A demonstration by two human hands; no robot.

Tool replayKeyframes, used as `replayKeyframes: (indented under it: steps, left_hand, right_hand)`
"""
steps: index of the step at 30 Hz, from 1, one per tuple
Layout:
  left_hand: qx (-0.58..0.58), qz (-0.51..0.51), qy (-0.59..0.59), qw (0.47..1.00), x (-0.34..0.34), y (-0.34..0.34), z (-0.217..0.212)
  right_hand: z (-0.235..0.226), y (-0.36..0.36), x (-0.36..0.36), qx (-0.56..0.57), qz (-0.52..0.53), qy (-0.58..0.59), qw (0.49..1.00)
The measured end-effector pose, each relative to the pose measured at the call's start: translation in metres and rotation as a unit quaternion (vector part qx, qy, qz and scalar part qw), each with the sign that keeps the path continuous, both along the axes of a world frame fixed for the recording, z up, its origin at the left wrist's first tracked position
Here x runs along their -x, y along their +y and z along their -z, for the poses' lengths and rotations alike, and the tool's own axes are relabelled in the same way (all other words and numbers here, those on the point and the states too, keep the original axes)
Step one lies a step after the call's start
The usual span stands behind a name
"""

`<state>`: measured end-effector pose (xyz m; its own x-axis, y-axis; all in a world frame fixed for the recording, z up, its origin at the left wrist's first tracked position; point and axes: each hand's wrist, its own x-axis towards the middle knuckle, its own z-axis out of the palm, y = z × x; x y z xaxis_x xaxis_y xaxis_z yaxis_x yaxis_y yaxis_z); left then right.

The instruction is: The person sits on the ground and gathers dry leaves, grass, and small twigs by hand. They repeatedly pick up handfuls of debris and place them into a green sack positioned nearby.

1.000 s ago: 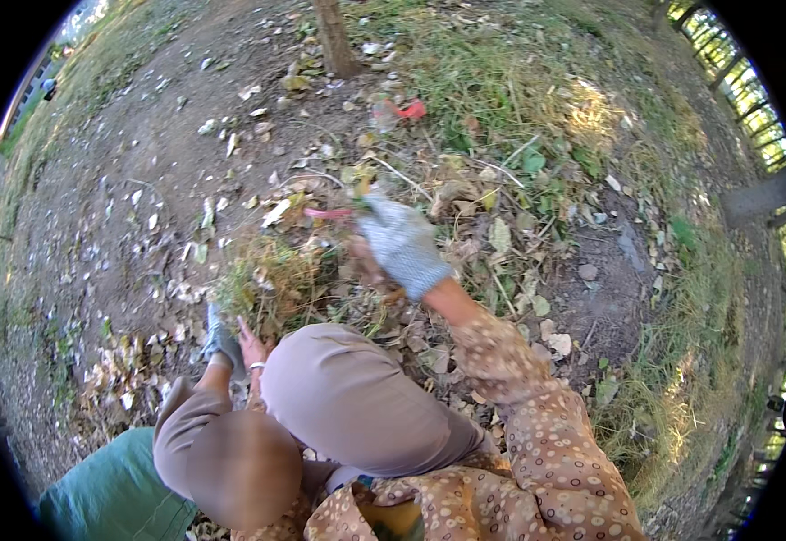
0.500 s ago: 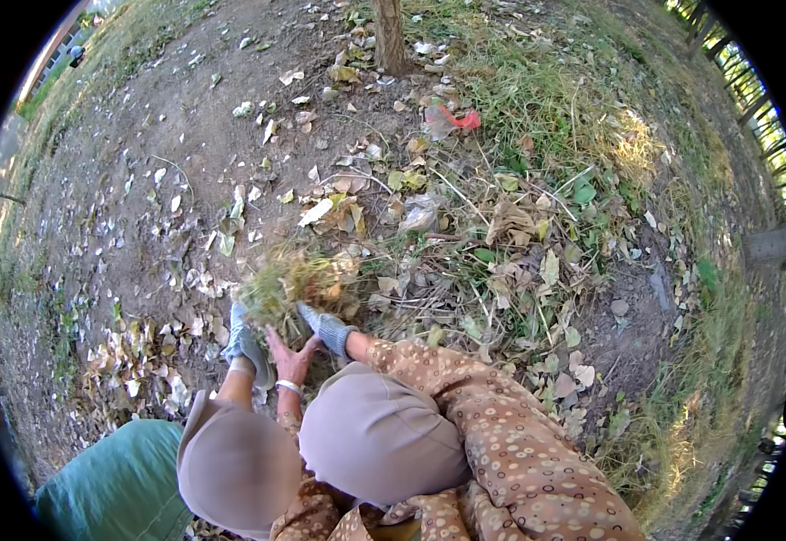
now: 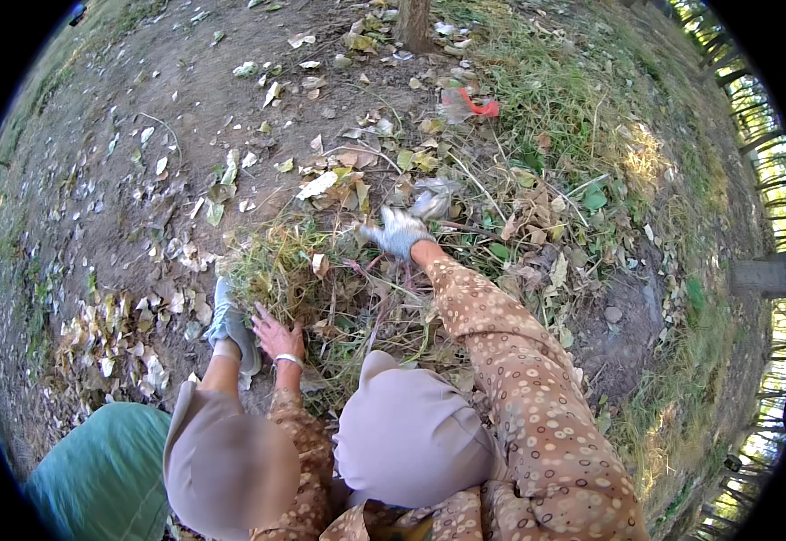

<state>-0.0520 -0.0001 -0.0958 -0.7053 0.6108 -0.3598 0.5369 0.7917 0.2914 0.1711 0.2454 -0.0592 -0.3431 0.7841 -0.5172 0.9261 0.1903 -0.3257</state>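
My left hand is bare, with a white bracelet at the wrist. Its fingers are spread against the near side of a clump of pulled grass. Farther right, my right hand wears a grey-white knitted glove, slightly blurred. Its fingers look apart, with nothing visible in them, over dry leaves and stems beside a crumpled clear plastic bag. A reddish stem lies just below the glove. Both sleeves are brown with a round-spot pattern.
My grey-clad knees rise at the bottom, and my grey shoe stands left of my left hand. A green cloth bundle bulges at lower left. Ahead are a tree trunk and a red plastic scrap. Leaves litter the soil.
My right hand has left the grass clump and moved right and farther away, over the leaf litter. My left hand has shifted slightly left, its fingers spread at the clump, which now rests on the ground.
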Motion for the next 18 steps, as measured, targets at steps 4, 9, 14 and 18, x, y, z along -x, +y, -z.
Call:
replayKeyframes:
  steps: [4,9,14,18]
  left_hand:
    - [-0.001,-0.002,0.006,1.000,0.005,-0.011,0.003]
    - [-0.020,0.005,0.010,1.000,0.008,-0.013,0.006]
    - [-0.023,-0.003,0.008,1.000,0.004,-0.013,0.001]
    - [-0.019,-0.015,0.010,1.000,0.012,-0.017,0.005]
  right_hand:
    - [0.001,-0.063,-0.018,0.176,-0.169,-0.086,0.966]
    - [-0.017,-0.160,-0.073,-0.001,-0.351,-0.154,0.924]
    - [0.022,-0.163,-0.074,-0.075,-0.231,-0.123,0.962]
    - [-0.014,-0.121,-0.068,-0.083,-0.068,-0.083,0.991]
